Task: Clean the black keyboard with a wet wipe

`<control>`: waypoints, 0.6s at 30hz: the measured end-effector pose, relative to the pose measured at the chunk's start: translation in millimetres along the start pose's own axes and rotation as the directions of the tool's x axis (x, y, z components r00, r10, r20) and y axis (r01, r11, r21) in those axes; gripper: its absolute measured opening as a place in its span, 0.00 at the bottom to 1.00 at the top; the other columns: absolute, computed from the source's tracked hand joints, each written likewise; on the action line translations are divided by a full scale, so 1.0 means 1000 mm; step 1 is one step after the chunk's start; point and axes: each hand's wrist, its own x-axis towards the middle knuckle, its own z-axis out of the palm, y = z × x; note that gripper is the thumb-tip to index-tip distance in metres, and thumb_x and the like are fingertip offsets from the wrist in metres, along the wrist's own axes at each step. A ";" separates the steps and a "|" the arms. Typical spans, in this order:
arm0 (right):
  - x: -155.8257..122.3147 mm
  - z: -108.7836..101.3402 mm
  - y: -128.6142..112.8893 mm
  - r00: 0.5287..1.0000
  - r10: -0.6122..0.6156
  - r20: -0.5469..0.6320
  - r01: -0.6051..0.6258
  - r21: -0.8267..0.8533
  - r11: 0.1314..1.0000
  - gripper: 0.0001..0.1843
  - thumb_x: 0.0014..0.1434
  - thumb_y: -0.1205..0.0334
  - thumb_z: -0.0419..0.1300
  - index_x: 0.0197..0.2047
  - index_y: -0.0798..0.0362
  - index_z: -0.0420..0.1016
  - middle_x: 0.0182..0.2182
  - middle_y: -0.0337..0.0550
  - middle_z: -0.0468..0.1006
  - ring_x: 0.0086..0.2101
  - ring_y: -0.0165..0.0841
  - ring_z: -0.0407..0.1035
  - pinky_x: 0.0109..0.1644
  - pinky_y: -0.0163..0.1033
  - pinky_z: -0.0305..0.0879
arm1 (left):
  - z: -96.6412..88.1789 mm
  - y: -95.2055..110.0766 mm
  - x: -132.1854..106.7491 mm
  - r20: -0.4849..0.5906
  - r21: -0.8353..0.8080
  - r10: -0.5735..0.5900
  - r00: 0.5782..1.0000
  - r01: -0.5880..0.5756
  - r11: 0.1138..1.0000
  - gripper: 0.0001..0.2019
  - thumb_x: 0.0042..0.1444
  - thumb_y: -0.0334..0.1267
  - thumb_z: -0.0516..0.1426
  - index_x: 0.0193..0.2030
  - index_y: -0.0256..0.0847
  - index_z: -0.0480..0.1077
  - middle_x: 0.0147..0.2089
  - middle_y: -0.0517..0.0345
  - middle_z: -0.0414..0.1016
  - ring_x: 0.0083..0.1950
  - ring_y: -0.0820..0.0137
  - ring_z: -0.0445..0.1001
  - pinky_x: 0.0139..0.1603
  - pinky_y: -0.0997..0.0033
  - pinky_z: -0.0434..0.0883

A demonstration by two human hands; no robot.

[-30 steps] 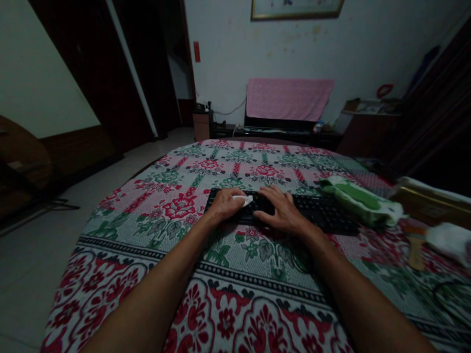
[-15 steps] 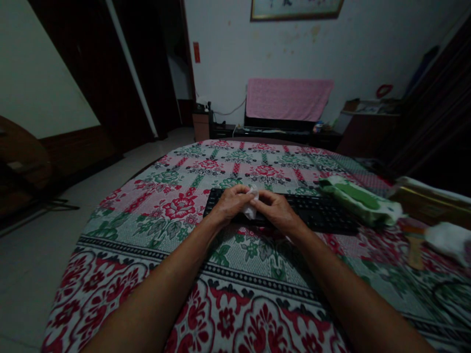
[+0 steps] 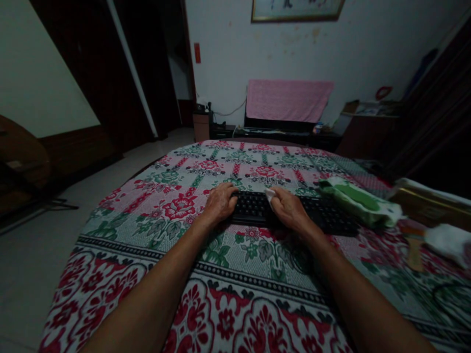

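Note:
A black keyboard [image 3: 252, 208] lies on the patterned tablecloth in front of me. My left hand [image 3: 221, 202] is closed around the keyboard's left end, fingers at the far edge and thumb over the near side. Over the middle of the keys, my right hand [image 3: 289, 207] is closed on a white wipe [image 3: 271, 194], most of which is hidden inside the fingers. Against the keyboard's right end lies a green and white wipes packet [image 3: 358, 198].
Right of the packet are a wooden-handled brush [image 3: 415, 250], a crumpled white wad [image 3: 449, 240] and a gold-coloured box [image 3: 434, 203]. A dark cable [image 3: 445, 294] curls near the right edge. The floral tablecloth [image 3: 176, 208] covers the table.
My hands have parted. The left one has moved left onto the keyboard's end and let go of the wipe. The right one has moved right with the wipe bunched in it.

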 end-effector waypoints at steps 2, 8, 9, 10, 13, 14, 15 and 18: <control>-0.002 0.002 -0.003 0.999 -0.050 0.020 0.051 -0.089 0.995 0.17 0.54 0.66 0.45 0.44 0.54 0.69 0.34 0.46 0.71 0.35 0.35 0.64 0.40 0.36 0.58 | 0.001 0.000 -0.001 0.056 0.032 0.029 0.998 -0.031 0.999 0.17 0.53 0.41 0.52 0.49 0.42 0.66 0.56 0.53 0.63 0.57 0.64 0.59 0.56 0.62 0.59; -0.004 0.006 -0.007 0.991 -0.107 0.076 0.118 -0.161 0.980 0.19 0.60 0.62 0.41 0.46 0.51 0.69 0.31 0.44 0.68 0.34 0.33 0.63 0.39 0.34 0.57 | 0.005 -0.002 -0.002 0.137 0.041 0.052 0.989 -0.058 0.997 0.19 0.55 0.48 0.49 0.49 0.40 0.65 0.51 0.51 0.66 0.53 0.64 0.62 0.53 0.63 0.59; -0.004 0.007 -0.007 0.990 -0.116 0.086 0.130 -0.180 0.975 0.18 0.60 0.61 0.41 0.46 0.51 0.69 0.31 0.44 0.68 0.33 0.32 0.63 0.39 0.34 0.57 | 0.006 -0.002 -0.002 0.140 0.037 0.054 0.989 -0.059 0.998 0.19 0.55 0.48 0.48 0.49 0.40 0.65 0.51 0.51 0.66 0.53 0.64 0.63 0.53 0.63 0.59; -0.004 0.008 -0.007 0.988 -0.123 0.094 0.140 -0.198 0.970 0.18 0.60 0.61 0.42 0.46 0.50 0.69 0.32 0.44 0.68 0.33 0.32 0.63 0.38 0.34 0.57 | 0.006 -0.002 -0.002 0.143 0.033 0.057 0.988 -0.062 0.998 0.19 0.56 0.48 0.48 0.49 0.40 0.65 0.50 0.51 0.66 0.52 0.64 0.63 0.53 0.63 0.59; -0.006 0.012 -0.008 0.981 -0.149 0.121 0.175 -0.243 0.954 0.16 0.59 0.60 0.45 0.47 0.49 0.68 0.34 0.44 0.68 0.34 0.32 0.64 0.38 0.35 0.57 | 0.006 -0.004 -0.001 0.144 0.022 0.064 0.988 -0.067 0.997 0.18 0.55 0.48 0.48 0.48 0.40 0.65 0.48 0.52 0.68 0.51 0.65 0.64 0.52 0.63 0.60; -0.007 0.013 -0.009 0.981 -0.154 0.120 0.180 -0.253 0.951 0.16 0.59 0.60 0.46 0.48 0.49 0.67 0.35 0.45 0.68 0.35 0.33 0.64 0.39 0.35 0.57 | 0.006 -0.004 -0.001 0.144 0.020 0.067 0.987 -0.070 0.997 0.19 0.55 0.48 0.49 0.48 0.40 0.65 0.48 0.52 0.68 0.51 0.65 0.64 0.52 0.64 0.60; -0.008 0.014 -0.010 0.981 -0.155 0.117 0.181 -0.259 0.949 0.16 0.58 0.61 0.47 0.48 0.50 0.67 0.36 0.45 0.68 0.36 0.33 0.64 0.40 0.35 0.57 | 0.007 -0.005 -0.001 0.142 0.019 0.068 0.987 -0.072 0.997 0.19 0.55 0.49 0.49 0.48 0.40 0.65 0.48 0.52 0.68 0.51 0.64 0.64 0.52 0.64 0.60; -0.009 0.013 -0.013 0.981 -0.150 0.126 0.178 -0.262 0.948 0.14 0.57 0.61 0.49 0.46 0.51 0.68 0.37 0.45 0.69 0.37 0.33 0.64 0.42 0.36 0.56 | 0.007 -0.005 -0.002 0.130 0.018 0.066 0.989 -0.069 0.997 0.19 0.54 0.49 0.50 0.48 0.40 0.65 0.48 0.52 0.68 0.51 0.64 0.64 0.52 0.63 0.60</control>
